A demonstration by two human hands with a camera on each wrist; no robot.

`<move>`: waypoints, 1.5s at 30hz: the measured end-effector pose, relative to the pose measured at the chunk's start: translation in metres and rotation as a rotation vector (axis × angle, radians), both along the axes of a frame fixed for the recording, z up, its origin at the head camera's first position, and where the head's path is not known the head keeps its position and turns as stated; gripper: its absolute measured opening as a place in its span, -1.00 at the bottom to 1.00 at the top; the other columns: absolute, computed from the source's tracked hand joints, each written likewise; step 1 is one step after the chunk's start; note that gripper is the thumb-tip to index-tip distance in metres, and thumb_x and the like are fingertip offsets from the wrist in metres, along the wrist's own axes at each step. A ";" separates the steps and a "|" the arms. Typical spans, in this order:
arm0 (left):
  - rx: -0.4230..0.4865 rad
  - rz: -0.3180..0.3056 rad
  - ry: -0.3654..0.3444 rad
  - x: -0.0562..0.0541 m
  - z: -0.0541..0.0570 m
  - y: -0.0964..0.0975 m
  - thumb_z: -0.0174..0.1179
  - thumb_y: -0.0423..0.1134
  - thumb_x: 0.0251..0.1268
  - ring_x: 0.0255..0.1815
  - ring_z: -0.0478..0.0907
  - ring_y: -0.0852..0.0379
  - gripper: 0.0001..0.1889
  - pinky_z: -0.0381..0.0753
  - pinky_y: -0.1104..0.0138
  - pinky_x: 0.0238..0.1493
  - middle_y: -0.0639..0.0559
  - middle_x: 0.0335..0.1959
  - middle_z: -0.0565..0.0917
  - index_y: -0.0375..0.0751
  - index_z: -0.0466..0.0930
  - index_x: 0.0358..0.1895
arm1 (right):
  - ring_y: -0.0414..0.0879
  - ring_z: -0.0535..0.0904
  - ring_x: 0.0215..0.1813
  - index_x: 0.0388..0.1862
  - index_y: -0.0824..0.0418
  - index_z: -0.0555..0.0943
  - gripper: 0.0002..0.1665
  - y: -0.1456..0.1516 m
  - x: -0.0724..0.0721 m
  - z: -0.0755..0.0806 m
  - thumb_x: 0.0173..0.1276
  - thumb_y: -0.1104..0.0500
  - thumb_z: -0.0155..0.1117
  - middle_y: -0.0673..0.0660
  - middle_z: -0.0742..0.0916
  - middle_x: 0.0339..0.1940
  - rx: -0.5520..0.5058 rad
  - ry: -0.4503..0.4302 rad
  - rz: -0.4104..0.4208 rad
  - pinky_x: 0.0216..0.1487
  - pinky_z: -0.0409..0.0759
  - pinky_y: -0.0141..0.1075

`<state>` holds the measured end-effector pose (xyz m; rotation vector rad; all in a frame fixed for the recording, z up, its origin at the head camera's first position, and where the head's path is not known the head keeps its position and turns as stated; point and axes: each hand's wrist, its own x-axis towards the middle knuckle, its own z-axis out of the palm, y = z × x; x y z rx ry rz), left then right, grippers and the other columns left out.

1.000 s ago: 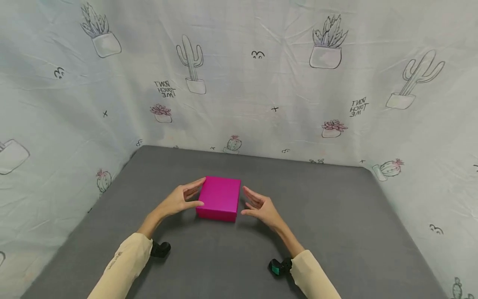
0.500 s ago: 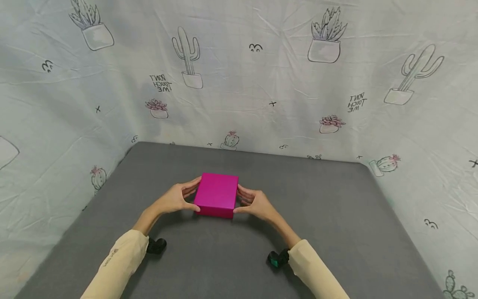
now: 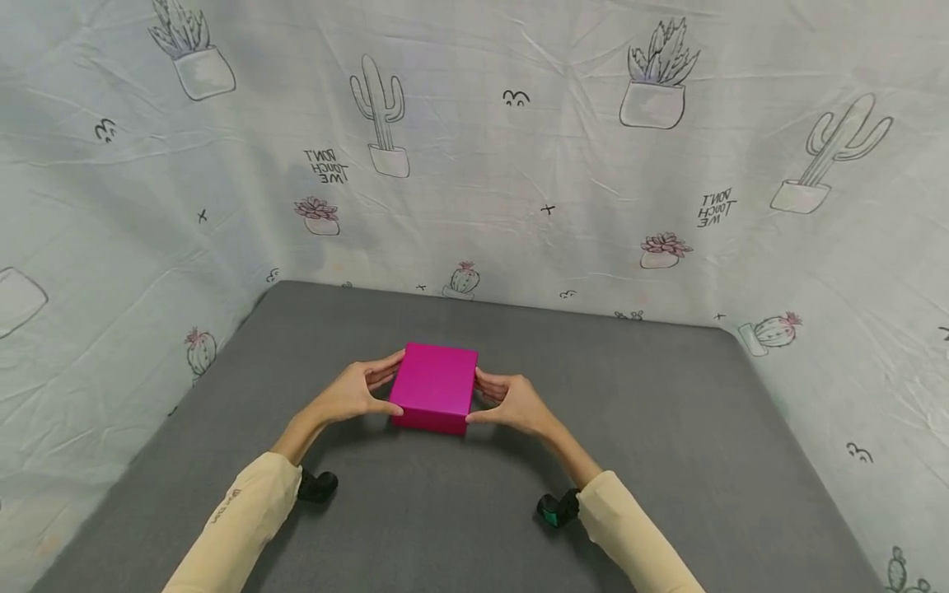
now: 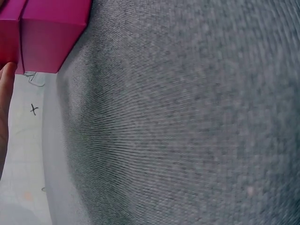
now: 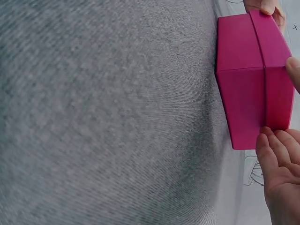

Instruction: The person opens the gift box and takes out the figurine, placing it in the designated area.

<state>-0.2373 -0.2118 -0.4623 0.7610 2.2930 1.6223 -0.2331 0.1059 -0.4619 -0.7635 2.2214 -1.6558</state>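
A square magenta lidded box (image 3: 434, 379) rests on the grey table, closed. My left hand (image 3: 351, 395) holds its left side, thumb at the near corner and fingers towards the far one. On the opposite side my right hand (image 3: 521, 405) grips the box in the same way. The right wrist view shows the seam under the lid (image 5: 277, 51), with the fingertips (image 5: 269, 138) at the lid's side near that seam. In the left wrist view only one end of the box (image 4: 51, 35) and part of a finger are visible.
The dark grey table (image 3: 445, 519) spreads around the box on every side. Behind it and at both sides hangs a pale curtain (image 3: 474, 148) printed with potted cacti. A small black device (image 3: 319, 487) sits at the left wrist, another (image 3: 558, 508) at the right.
One second ago my right hand stood apart from the box; it has moved left onto the box's side. My left thumb has shifted down to the near corner. The head view has tilted slightly.
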 end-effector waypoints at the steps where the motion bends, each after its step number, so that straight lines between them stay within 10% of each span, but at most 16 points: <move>1: 0.003 0.001 -0.002 0.000 0.000 0.000 0.50 -0.34 -0.06 0.45 0.14 -0.11 -0.01 0.30 0.34 0.33 -0.19 0.48 0.13 -0.35 0.08 0.46 | 0.06 0.48 0.26 0.35 0.45 0.31 -0.06 0.001 0.000 0.000 -0.01 0.33 0.55 0.31 0.44 0.32 0.002 0.008 0.000 0.21 0.49 -0.14; 36: -0.016 -0.002 -0.016 -0.002 0.011 0.003 0.45 -0.34 0.03 0.44 0.17 -0.10 -0.05 0.28 0.26 0.35 -0.17 0.48 0.13 -0.32 0.07 0.47 | 0.10 0.53 0.19 0.33 0.43 0.35 -0.10 0.004 -0.005 0.012 0.03 0.23 0.56 0.30 0.51 0.26 0.095 0.044 -0.013 0.14 0.55 -0.14; 45: 0.012 0.001 -0.019 -0.002 0.030 0.001 0.43 -0.35 0.06 0.46 0.12 -0.10 -0.06 0.27 0.33 0.34 -0.17 0.50 0.10 -0.31 0.04 0.48 | 0.21 0.48 0.23 0.32 0.52 0.30 -0.11 0.000 0.000 0.049 0.05 0.34 0.52 0.37 0.47 0.26 0.091 0.030 -0.003 0.18 0.49 0.01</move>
